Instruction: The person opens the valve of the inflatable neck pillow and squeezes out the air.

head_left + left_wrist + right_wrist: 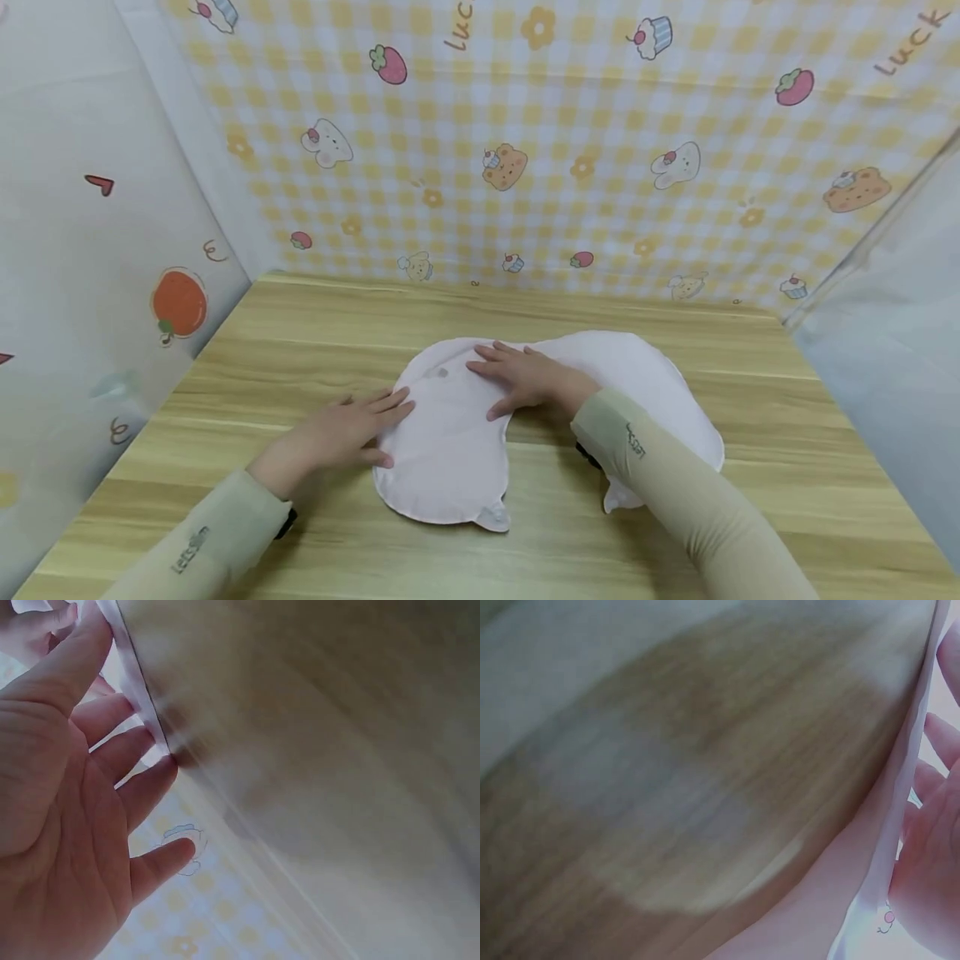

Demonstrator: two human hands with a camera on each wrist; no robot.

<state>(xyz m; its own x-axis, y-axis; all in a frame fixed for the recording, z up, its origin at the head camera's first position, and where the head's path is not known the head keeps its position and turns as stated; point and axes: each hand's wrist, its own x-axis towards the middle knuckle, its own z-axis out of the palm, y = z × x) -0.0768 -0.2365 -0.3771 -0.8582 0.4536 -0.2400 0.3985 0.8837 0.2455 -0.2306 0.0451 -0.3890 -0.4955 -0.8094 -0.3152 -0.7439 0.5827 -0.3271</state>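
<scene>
Both hands lay flat on a pale pink cloth bib (pixel 450 442) spread on the wooden table (pixel 750 467): the left hand (pixel 337 433) rested with straight, loosely spread fingers on the bib's left edge, and the right hand (pixel 528 379) pressed palm-down, fingers extended, on its upper middle, near the inner curve of the neck opening. Neither hand pinched or curled round anything. The bib sat near the middle of the table, in front of the yellow checked backdrop (pixel 570 150) printed with bears, cupcakes and strawberries. It looked like a horseshoe-shaped piece of thin fabric, whitish pink, with a small rounded tab at the lower end of its left lobe and a faint grey mark near the top; the right forearm's sleeve (pixel 675 483) covered part of the right lobe. Judging by how flat it lay, it seemed light, soft and limp, likely to fold or bunch if lifted by one point, so an edge or the lobe ends appeared the best places to grasp. The wrist views were blurred, showing only fingers (pixel 112 750) against a thin cloth edge (pixel 900 817), so the hem's finish could not be told for certain.
</scene>
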